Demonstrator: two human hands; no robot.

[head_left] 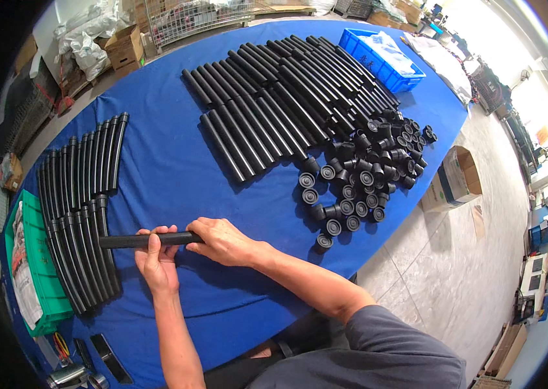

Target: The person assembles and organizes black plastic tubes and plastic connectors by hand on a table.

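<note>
A black tube (125, 241) lies level between my two hands above the blue cloth. My left hand (159, 264) grips it near the middle, thumb in front and fingertips behind. Around its right end my right hand (225, 242) is closed, so that end is hidden, and whether a cap is on it cannot be seen. The tube's left end points toward two rows of black tubes with wider ends (86, 246) at the left. To the right of my hands lies a scattered heap of round black rubber caps (365, 181).
Many plain black tubes (267, 123) lie in rows at the far side. A blue crate (404, 81) with plastic bags stands behind them. At the left edge sits a green crate (50, 305); a phone-like black slab (112, 360) lies near it. An open carton (459, 178) stands beyond the table's right edge.
</note>
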